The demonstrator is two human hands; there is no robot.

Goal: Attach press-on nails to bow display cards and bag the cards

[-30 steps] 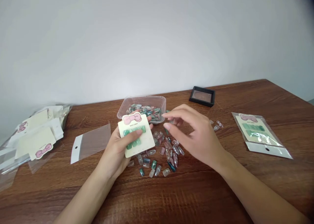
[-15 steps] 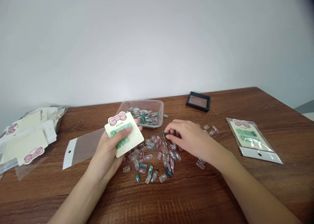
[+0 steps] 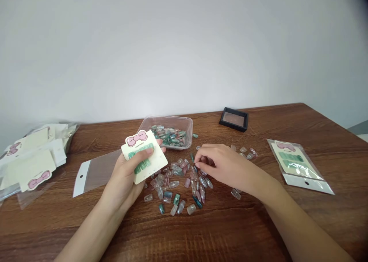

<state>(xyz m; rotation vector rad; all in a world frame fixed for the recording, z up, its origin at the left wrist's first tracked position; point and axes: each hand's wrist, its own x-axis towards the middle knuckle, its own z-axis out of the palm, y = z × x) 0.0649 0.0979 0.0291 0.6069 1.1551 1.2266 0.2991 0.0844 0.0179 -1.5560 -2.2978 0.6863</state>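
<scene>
My left hand (image 3: 129, 168) grips a cream card (image 3: 155, 160) with a pink bow at its top, thumb across the front. Rows of green press-on nails (image 3: 143, 164) are stuck on that card; the thumb covers part of them. Over the loose pile of press-on nails (image 3: 174, 184), my right hand (image 3: 221, 162) is closed, thumb and fingertips together at the pile's far right side. What sits between those fingertips is too small to make out. A dark green nail (image 3: 192, 157) lies just left of them.
Behind the pile stands a clear plastic tub (image 3: 188, 133) of mixed nails. A black frame (image 3: 234, 119) lies farther back. On the right is a bagged card of green nails (image 3: 299, 164); on the left, an open clear bag (image 3: 99, 172) and stacked bow cards (image 3: 34, 166).
My right hand has shifted slightly down, its fingertips drawing closer together at the pile. The left hand keeps its hold on the card, nearly still.
</scene>
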